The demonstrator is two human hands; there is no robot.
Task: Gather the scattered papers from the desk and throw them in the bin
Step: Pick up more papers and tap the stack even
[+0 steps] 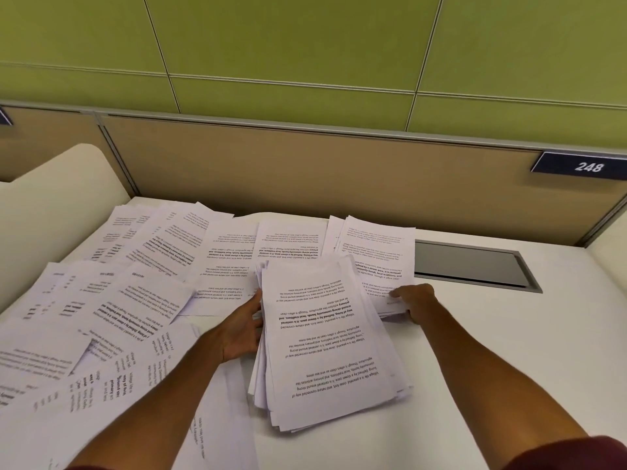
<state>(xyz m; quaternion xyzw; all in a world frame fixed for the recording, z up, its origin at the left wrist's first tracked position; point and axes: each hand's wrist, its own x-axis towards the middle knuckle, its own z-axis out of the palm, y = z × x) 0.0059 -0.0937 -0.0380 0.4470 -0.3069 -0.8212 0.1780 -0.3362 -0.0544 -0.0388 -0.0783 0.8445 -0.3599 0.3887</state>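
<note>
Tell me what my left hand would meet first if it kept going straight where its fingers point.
Probably the loose sheets lying flat beyond the left hand, past the stack it touches; depth is unclear.

Hands: 2, left hand (242, 329) & right hand (415, 301), w/ 2 bare forearms. Dark red sleeve (576, 452): 1 plainly seen, near right.

Paper stacks: 2, mid stack (325, 340) at centre, far stack (376, 252) just beyond it to the right.

Loose sheets (112, 300) lay over the left half & far centre: well over a dozen, overlapped, so exact no. couldn't be told.

Desk (475, 351): 1. Grey hatch (471, 266) set in it, far right: 1.

No. plates: 2, 248 plate (582, 166) at right, cut plate (4, 117) at left edge.

Tan screen panels (305, 171): 2 were seen.
</note>
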